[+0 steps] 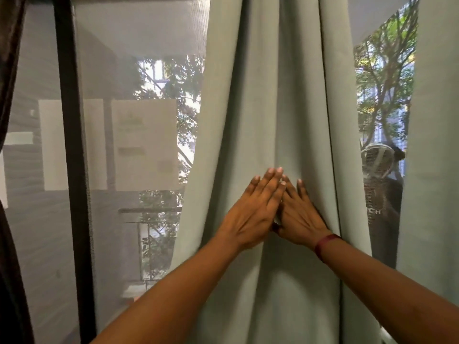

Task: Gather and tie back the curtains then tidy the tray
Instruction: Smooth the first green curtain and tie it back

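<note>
A pale green curtain [268,95] hangs in folds down the middle of the view, drawn together around hand height. My left hand [250,214] lies flat against its folds with straight fingers pointing up and to the right. My right hand [300,217] also lies flat on the cloth, its straight fingers pointing up and to the left, partly under my left fingers. The outer edge of my right hand sinks into a fold. A dark red band circles my right wrist. No tie-back or tray is in view.
A second pale green curtain panel [432,145] hangs at the right edge. A sheer mesh screen [136,120] with a dark vertical frame bar [72,145] covers the window on the left. A dark curtain [10,70] hangs at the far left.
</note>
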